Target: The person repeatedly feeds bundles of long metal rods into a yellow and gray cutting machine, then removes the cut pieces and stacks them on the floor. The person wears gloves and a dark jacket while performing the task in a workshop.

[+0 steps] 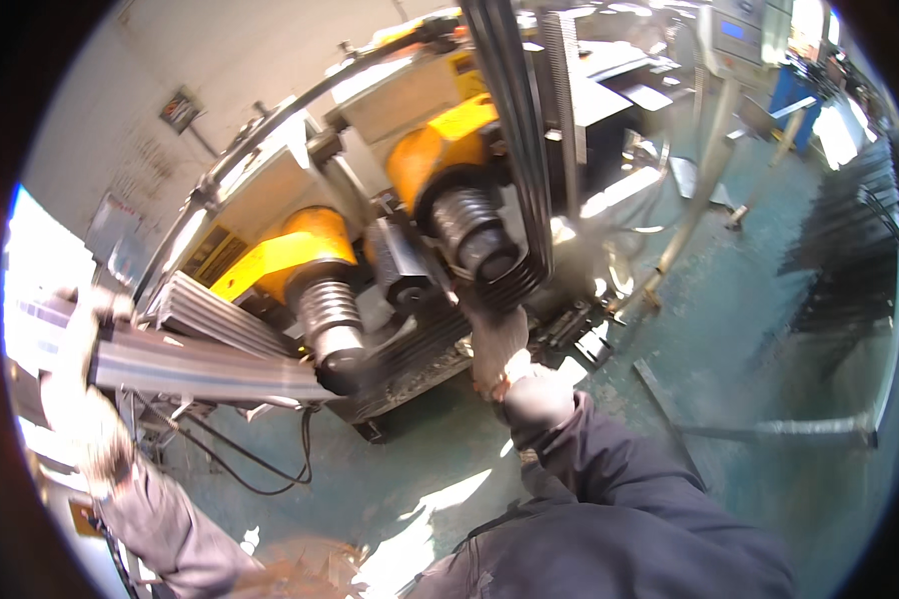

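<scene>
My left hand (92, 311), in a pale glove, reaches out at the far left. Its fingers curl over a bundle of long, flat metal strips (200, 367), which runs to a machine with ridged rollers (332, 317). My right hand (496, 344), also in a pale glove, is against the underside of dark, ribbed bars (440, 317) near the second ridged roller (472, 235). Its fingertips are blurred and partly hidden by the bars. From there, dark bars (514, 120) rise steeply past the machine.
Yellow arms (310, 240) hold the rollers on the machine. A hose (305, 454) loops below the strips. A control box (734, 40) stands at the back right. An angled metal frame (809, 429) rests over the green floor (729, 329) at right.
</scene>
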Available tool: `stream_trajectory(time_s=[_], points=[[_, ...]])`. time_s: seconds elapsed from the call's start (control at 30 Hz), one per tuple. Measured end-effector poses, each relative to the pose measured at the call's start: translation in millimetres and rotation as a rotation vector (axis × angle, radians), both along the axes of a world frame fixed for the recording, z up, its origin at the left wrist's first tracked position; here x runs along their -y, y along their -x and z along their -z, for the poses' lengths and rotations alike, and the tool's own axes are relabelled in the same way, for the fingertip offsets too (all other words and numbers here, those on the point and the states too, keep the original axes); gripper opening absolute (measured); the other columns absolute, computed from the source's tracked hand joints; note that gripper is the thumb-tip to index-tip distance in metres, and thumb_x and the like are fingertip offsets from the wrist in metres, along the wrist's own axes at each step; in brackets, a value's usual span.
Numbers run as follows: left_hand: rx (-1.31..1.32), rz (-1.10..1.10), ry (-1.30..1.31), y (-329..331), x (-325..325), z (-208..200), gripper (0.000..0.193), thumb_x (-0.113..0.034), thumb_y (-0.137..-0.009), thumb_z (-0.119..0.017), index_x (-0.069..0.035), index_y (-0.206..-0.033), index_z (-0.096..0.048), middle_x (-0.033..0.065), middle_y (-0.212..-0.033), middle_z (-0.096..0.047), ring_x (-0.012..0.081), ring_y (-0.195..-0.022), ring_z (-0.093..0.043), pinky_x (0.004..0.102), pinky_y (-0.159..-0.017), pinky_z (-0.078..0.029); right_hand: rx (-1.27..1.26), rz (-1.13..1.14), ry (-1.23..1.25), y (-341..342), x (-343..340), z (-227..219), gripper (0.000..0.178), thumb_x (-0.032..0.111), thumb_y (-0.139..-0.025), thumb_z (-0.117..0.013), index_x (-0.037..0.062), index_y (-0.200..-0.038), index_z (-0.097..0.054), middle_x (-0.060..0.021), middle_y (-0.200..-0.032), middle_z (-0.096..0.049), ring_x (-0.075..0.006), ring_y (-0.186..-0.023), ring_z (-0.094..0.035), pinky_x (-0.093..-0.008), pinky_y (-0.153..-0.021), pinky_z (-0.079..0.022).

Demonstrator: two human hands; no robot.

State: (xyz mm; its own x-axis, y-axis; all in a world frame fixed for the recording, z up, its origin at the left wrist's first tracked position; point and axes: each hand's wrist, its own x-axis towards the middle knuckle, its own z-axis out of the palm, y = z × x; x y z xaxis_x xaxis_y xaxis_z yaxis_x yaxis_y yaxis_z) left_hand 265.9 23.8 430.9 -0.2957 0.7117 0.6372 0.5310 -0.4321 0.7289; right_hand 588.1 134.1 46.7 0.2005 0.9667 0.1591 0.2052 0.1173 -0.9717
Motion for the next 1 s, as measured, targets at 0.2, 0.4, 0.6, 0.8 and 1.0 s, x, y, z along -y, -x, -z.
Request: stream_trajectory(time_s=[0.2, 0.4, 0.6, 0.8, 1.0], points=[[-0.009, 0.079, 0.139, -34.0, 140.9, 90.5, 0.042, -0.018, -0.104, -0.068, 0.006, -0.138, -0.062, 0.0169, -0.105, -0.073, 0.032, -0.102, -0.074, 0.0496, -0.098, -0.061, -0.826, 0.122, 0.142, -145.8, 169.4, -6.7, 0.005, 0.001, -0.109, -0.068, -0.0007, -0.109, -0.073, -0.0072, -0.098, -0.08, -0.0191, -0.088, -0.076, -0.0358, -0.084, -0.063], [0.578, 0.029, 0.364, -110.1, 225.2, 265.4, 0.036, -0.02, -0.11, -0.061, 0.01, -0.128, -0.071, 0.0225, -0.119, -0.078, 0.0326, -0.11, -0.074, 0.0434, -0.103, -0.058, -0.186, 0.712, -0.072, -363.9, 351.2, -51.5, 0.011, -0.003, -0.109, -0.067, -0.0008, -0.118, -0.072, -0.0049, -0.094, -0.077, -0.0142, -0.081, -0.074, -0.0317, -0.074, -0.061], [0.609, 0.363, 1.13, -278.5, 285.7, 493.0, 0.025, -0.011, -0.102, -0.074, -0.003, -0.124, -0.083, 0.0128, -0.11, -0.081, 0.0228, -0.108, -0.075, 0.0346, -0.094, -0.06, 0.567, 1.093, -0.066, -551.8, 452.2, -144.4, 0.013, 0.009, -0.106, -0.076, 0.0024, -0.116, -0.075, -0.0145, -0.096, -0.079, -0.032, -0.087, -0.078, -0.0411, -0.08, -0.061], [0.871, 0.63, 1.368, -382.2, 291.9, 528.3, 0.05, -0.022, -0.099, -0.074, 0.001, -0.143, -0.066, 0.0189, -0.119, -0.077, 0.0317, -0.106, -0.077, 0.0485, -0.096, -0.061, 1.041, 1.105, 0.229, -771.8, 430.1, -99.9, 0.025, 0.028, -0.105, -0.075, 0.0144, -0.126, -0.074, -0.0244, -0.112, -0.08, -0.0517, -0.11, -0.074, -0.0604, -0.092, -0.058], [1.319, 0.376, 0.986, -467.7, 267.5, 446.7, 0.032, -0.003, -0.101, -0.068, 0.006, -0.132, -0.065, 0.0219, -0.117, -0.076, 0.0369, -0.106, -0.076, 0.0491, -0.096, -0.064, 1.608, 1.016, 0.416, -1018.0, 348.0, -8.8, 0.041, 0.033, -0.123, -0.038, 0.0124, -0.116, -0.073, -0.0216, -0.093, -0.078, -0.0448, -0.086, -0.079, -0.0619, -0.077, -0.062]])
